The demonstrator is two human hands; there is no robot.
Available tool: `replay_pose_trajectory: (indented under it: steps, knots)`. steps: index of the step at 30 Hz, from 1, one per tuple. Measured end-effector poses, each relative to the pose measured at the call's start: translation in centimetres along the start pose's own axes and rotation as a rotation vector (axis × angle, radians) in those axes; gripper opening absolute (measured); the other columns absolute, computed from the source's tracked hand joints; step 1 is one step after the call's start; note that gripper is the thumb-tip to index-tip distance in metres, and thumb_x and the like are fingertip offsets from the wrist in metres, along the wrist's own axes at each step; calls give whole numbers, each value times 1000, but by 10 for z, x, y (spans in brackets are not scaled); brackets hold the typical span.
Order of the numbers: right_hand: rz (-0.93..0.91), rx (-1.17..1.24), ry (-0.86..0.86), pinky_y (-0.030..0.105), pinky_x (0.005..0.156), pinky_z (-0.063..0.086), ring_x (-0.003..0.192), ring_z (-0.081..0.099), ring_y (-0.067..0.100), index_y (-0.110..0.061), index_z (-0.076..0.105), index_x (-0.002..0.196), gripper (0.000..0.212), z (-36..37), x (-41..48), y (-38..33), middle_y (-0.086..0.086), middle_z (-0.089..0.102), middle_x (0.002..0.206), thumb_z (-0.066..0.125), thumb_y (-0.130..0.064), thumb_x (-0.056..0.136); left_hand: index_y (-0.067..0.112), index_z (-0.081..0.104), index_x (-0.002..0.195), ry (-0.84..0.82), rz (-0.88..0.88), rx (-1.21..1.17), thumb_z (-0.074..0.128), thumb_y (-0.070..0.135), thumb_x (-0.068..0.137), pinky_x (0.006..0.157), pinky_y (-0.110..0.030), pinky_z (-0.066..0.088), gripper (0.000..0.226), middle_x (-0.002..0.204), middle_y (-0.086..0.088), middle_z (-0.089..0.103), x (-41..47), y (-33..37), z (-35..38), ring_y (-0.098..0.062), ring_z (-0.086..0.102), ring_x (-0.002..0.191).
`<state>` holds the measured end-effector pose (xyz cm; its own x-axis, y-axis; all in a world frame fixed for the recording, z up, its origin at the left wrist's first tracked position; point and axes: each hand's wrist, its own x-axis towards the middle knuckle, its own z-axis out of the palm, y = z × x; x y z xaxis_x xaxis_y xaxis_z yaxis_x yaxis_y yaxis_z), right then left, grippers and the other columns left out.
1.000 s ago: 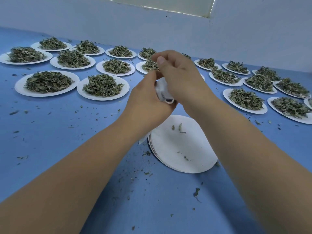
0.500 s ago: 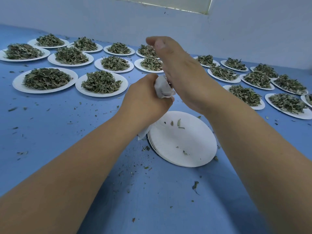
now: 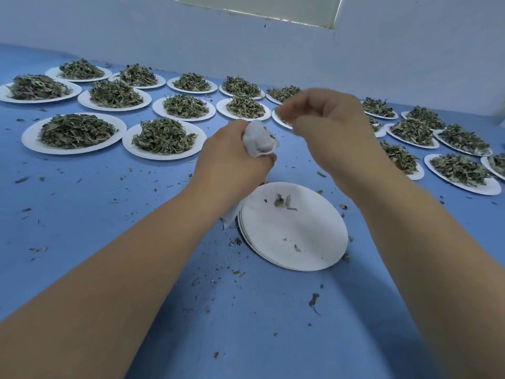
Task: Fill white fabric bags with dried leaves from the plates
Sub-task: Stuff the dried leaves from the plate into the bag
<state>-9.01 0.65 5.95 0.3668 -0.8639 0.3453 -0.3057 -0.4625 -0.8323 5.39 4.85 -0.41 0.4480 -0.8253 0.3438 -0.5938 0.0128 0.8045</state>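
Presently: left hand (image 3: 232,160) clenched round white fabric bag (image 3: 259,138); right hand (image 3: 336,127) near, apart, blurred, fingers curled, grip indiscernible.

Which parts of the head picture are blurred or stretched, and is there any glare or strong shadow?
Head view: the right hand is smeared by motion; the left hand and the white fabric bag it grips are sharp; the wide lens stretches the forearms toward the lower corners; the light is soft, with no glare and only faint shadows on the blue table under the arms.
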Motion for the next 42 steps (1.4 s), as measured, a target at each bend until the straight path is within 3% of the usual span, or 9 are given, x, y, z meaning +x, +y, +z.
replay_pose_trajectory:
  steps: [2,7,10,16,20,23,30,35,42]
  knots:
    - [-9,-142,-72,16,53,44,80,68,11,-24,75,93,29,-11,-6,12,-2,77,91,57,-2,87,27,64,102,13,-3,-36,76,38,79,65,-24,48,28,90,14,65,1,1,-2,-1,60,82]
    - [-20,-659,-472,18,74,45,96,64,-1,-44,71,111,22,-16,-19,33,-22,65,108,72,-36,90,40,57,89,47,-3,-176,79,40,79,63,-21,47,24,87,20,63,3,4,-12,7,60,77]
    - [-32,-724,-527,26,84,47,99,63,6,-41,73,116,23,-2,-25,43,-21,63,104,67,-34,95,42,56,92,17,9,-231,81,38,79,65,-18,49,29,90,23,63,3,5,-15,13,59,74]
    - [-127,-683,-440,13,78,47,77,56,-8,-31,82,91,27,5,-29,51,-31,59,73,65,-10,91,45,53,94,-134,17,-217,81,31,77,57,-10,49,36,88,27,62,3,2,-16,16,57,70]
    - [-155,-676,-374,0,68,42,70,56,-11,-30,81,86,27,1,-24,48,-29,57,66,64,-8,87,39,59,111,-235,-99,-172,78,38,65,87,-41,58,49,105,14,66,8,-1,-23,-9,66,96]
    - [-166,-576,-190,-4,64,39,64,55,-18,-27,81,88,23,2,-4,46,-29,57,65,65,-11,89,27,64,108,-176,-136,-142,72,32,64,87,-50,58,45,103,1,69,10,-2,-28,-23,67,96]
    - [14,-785,-546,26,72,55,82,67,9,-24,81,91,12,29,42,37,-5,77,91,71,-29,91,13,65,106,-27,-129,-163,67,18,75,68,-34,49,31,92,-6,68,16,-9,-33,-15,56,75]
    - [88,-904,-624,27,57,41,67,60,20,-9,79,95,60,43,45,23,4,70,75,74,-66,78,11,64,105,-30,-96,-145,66,17,77,68,-33,47,29,102,-12,68,16,-7,-30,-16,56,76]
    - [60,-969,-646,33,85,58,92,72,20,-14,82,100,20,56,38,11,3,77,89,81,-19,81,13,64,107,-13,-65,-100,66,16,77,68,-37,51,30,101,-9,68,15,-6,-32,-21,61,80]
